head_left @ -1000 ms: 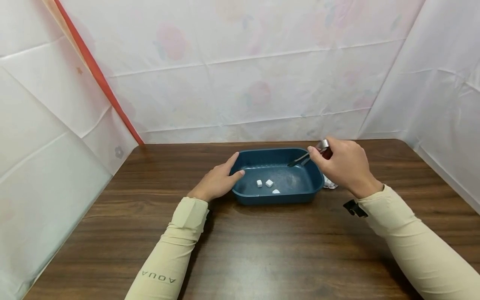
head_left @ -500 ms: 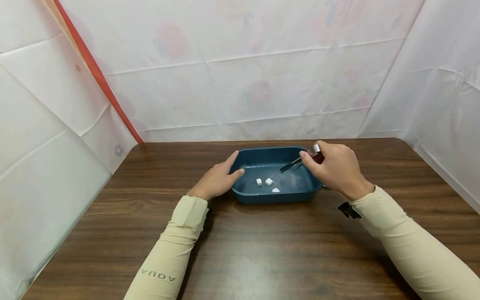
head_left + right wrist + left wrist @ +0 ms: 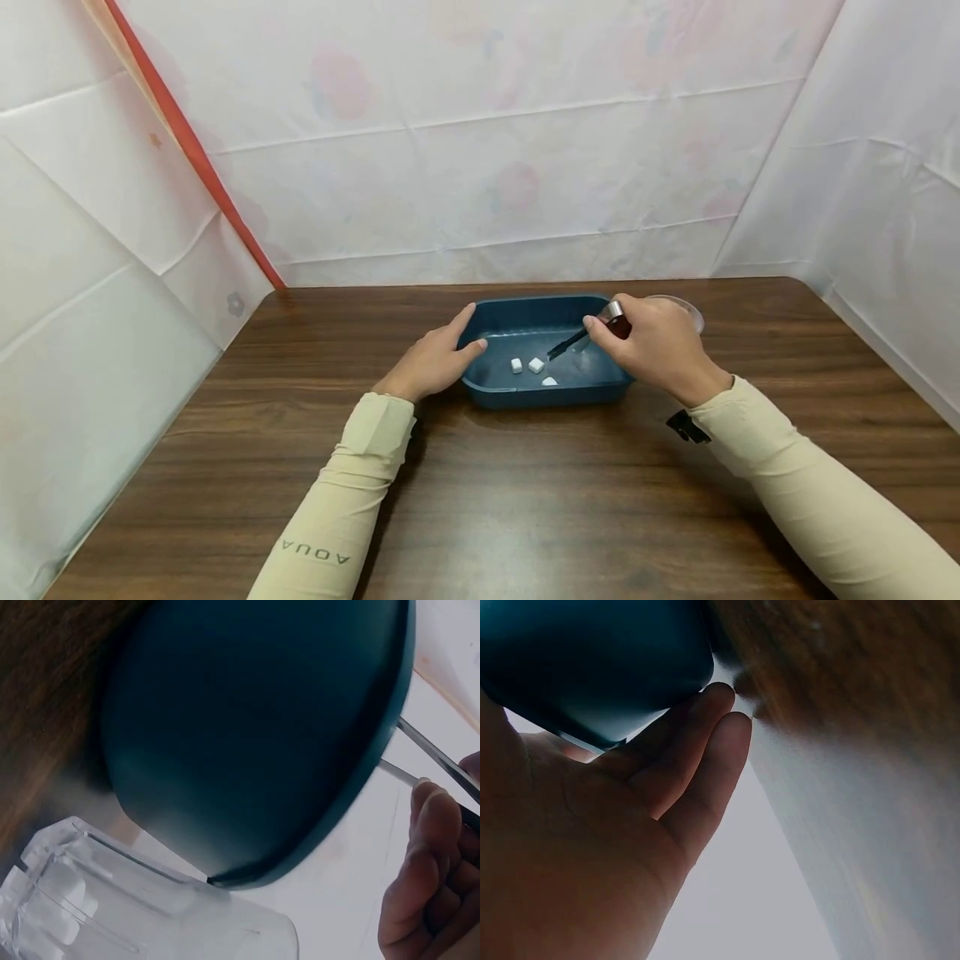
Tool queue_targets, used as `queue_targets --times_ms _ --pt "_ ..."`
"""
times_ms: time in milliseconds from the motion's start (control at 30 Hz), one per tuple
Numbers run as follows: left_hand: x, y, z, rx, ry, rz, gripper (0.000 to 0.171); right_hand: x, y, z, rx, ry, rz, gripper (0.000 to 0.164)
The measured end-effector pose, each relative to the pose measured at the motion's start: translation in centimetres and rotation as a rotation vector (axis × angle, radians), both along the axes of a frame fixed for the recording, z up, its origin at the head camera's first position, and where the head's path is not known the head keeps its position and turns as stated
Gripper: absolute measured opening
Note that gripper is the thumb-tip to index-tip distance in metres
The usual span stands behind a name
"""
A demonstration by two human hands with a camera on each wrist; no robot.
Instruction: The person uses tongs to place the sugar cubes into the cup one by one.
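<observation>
A dark blue rectangular dish (image 3: 555, 396) stands near the back of the table. My left hand (image 3: 431, 360) holds its left end, thumb over the rim and fingers along the outer wall (image 3: 607, 667). Three small white cubes lie on the dish's floor: a left cube (image 3: 516, 366), a middle cube (image 3: 536, 366), and a front cube (image 3: 549, 382) partly hidden by the near wall. My right hand (image 3: 667, 346) grips metal tongs (image 3: 567, 343) over the right end. Their dark tips point down, close beside the middle cube.
Just right of the dish stands a clear cup (image 3: 202, 907) with white pieces inside; in the head view its rim (image 3: 697, 315) shows behind my right hand. The brown wooden table (image 3: 480, 517) ends at a white patterned sheet (image 3: 465, 183) behind and at both sides.
My right hand and the tongs have moved left and down into the dish, tips closing in on the middle cube. The cup's rim has come into sight. My left hand has stayed put.
</observation>
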State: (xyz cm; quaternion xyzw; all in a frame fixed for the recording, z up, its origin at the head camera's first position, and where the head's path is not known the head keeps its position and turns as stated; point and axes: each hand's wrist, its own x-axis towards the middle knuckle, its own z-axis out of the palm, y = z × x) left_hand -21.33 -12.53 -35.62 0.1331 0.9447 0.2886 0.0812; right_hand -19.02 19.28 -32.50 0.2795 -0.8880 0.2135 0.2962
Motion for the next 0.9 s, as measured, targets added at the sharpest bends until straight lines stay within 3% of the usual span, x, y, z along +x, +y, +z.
queue_targets --times_ms 500,900 --pt "-0.1 0.3 0.4 -0.001 0.005 -0.019 0.074 0.2 -0.2 -0.1 0.036 -0.059 0.030 0.031" --pt "-0.2 -0.1 0.5 0.002 0.005 0.003 0.073 0.0 -1.1 0.0 0.080 -0.119 0.042 0.031"
